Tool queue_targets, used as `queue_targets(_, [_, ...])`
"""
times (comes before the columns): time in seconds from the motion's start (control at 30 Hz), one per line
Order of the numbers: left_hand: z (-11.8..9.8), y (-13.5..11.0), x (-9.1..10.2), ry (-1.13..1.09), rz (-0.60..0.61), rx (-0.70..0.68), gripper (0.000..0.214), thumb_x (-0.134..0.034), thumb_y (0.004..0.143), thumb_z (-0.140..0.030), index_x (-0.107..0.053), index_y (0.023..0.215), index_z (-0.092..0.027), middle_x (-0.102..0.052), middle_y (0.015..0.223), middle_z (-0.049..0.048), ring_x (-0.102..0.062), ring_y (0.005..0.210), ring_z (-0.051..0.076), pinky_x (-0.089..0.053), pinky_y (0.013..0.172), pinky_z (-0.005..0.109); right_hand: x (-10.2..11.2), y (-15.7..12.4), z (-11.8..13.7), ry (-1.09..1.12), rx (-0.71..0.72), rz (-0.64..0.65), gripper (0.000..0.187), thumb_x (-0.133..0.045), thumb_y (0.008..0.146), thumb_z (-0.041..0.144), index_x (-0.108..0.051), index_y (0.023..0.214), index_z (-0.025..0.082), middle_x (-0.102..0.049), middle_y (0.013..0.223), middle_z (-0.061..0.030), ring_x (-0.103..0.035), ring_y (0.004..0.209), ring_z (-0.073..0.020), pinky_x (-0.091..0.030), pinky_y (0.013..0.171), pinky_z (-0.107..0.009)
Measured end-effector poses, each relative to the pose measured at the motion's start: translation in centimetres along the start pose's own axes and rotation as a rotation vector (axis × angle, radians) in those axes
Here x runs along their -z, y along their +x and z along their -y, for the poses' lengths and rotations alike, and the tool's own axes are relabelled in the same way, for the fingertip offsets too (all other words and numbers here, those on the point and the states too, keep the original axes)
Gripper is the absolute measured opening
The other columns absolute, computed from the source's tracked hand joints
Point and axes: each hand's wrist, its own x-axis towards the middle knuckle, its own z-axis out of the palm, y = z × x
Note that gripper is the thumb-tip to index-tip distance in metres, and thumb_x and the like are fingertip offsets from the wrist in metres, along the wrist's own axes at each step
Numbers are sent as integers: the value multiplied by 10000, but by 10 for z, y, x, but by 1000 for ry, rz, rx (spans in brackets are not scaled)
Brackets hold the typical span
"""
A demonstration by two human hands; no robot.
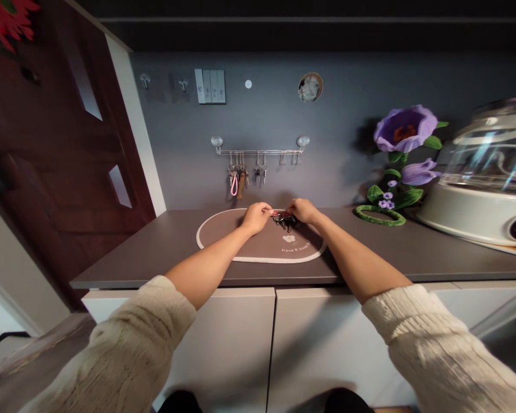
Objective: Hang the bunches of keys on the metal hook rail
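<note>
Over a brown oval mat (223, 232) with a white rim, a dark bunch of keys (286, 221) hangs between my two hands. My left hand (257, 218) pinches its left end, where a bit of red shows at the fingertips. On the other side my right hand (303, 211) grips the right end, also beside something small and red. Single keys cannot be told apart at this size. Behind my hands, a clear hook rail (262, 152) on the wall carries several keys, a pink loop (234, 183) and a brown strap (241, 188).
The mat lies on a dark counter (163, 252) above white cabinet doors (223, 344). To the right stand a purple artificial flower (406, 129) and a white appliance with a clear dome (477, 212). A dark red door (60, 143) is at left; a shelf (309, 34) overhangs.
</note>
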Motion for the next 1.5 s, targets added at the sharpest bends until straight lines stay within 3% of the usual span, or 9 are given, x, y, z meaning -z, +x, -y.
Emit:
queue_targets(0.23, [-5,-2,2,-37,7,5,152,-511,736,-208,-644,754,-138,-643,714,33,-543,641,114,-409,620,226,5,-9,2,310,39,-169,196,-458,762,138,-647,814,129,-673,841,-67,-581,744,-127,-396,658,-184])
queue_targets(0.63, [-4,0,1,-57,-22,-11,142,-513,735,-194,-633,771,-127,-634,729,34,-535,663,109,-411,650,226,5,-4,1,684,116,-228,127,-475,765,240,-541,730,138,-607,710,-31,-511,635,-100,-409,633,-215])
queue_targets(0.8, [-7,0,3,-68,-23,-12,141,-509,734,-189,-635,764,-134,-633,726,27,-527,658,105,-410,646,225,9,-8,7,919,119,-192,152,-519,767,289,-510,718,146,-603,694,-30,-540,654,-105,-447,677,-247])
queue_targets(1.03, [-8,1,4,-68,-18,-18,141,-541,721,-213,-638,782,-131,-608,697,15,-495,626,98,-399,623,220,17,-15,18,1212,94,-172,63,-517,797,180,-504,744,149,-602,711,-19,-592,686,-90,-477,727,-255])
queue_targets(1.5, [-1,4,1,-64,-26,-69,224,-643,659,-255,-624,847,-133,-554,789,16,-484,657,87,-410,656,222,25,-22,26,1471,167,-180,102,-566,791,248,-521,772,157,-616,764,-10,-623,712,-86,-505,787,-287])
